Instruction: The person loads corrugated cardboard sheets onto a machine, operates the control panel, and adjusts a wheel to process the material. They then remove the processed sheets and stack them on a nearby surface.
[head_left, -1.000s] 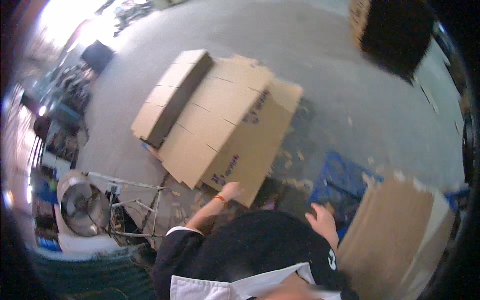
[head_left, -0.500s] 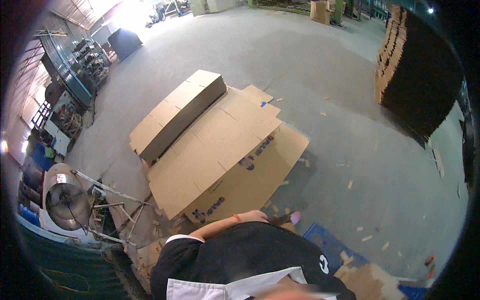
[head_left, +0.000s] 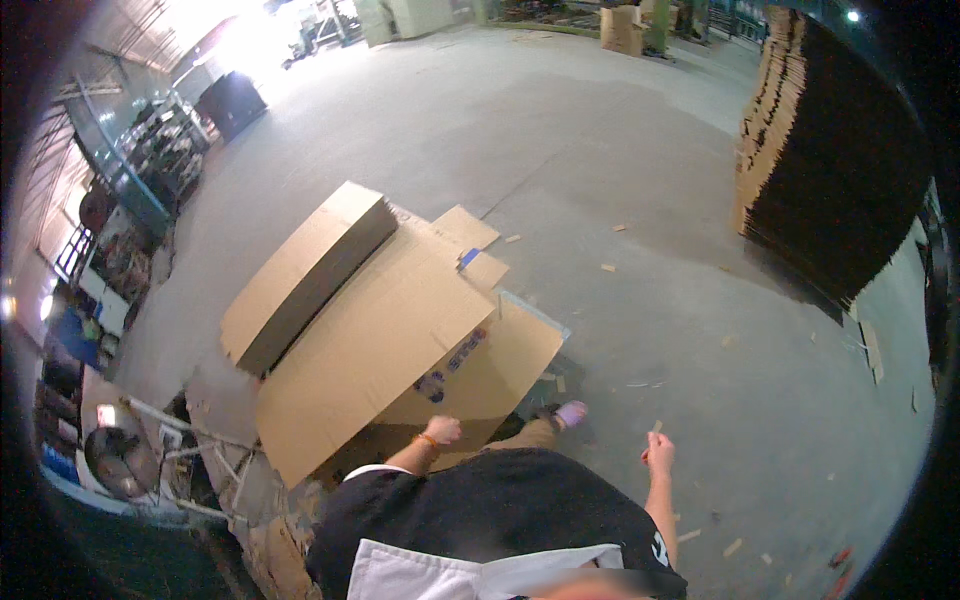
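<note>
Left hand [head_left: 442, 430] and right hand [head_left: 658, 455] well apart, near flat cardboard.
Fingers appear curled; whether either grips anything cannot be told. Left is over the printed sheet [head_left: 515, 355], tan with dark blue marks, lying partly beneath a plain, creased sheet [head_left: 370, 355]; a cardboard stack [head_left: 310, 275] stands left, all above the floor [head_left: 620, 330]. Since the preceding frame, the right hand has come into view.
</note>
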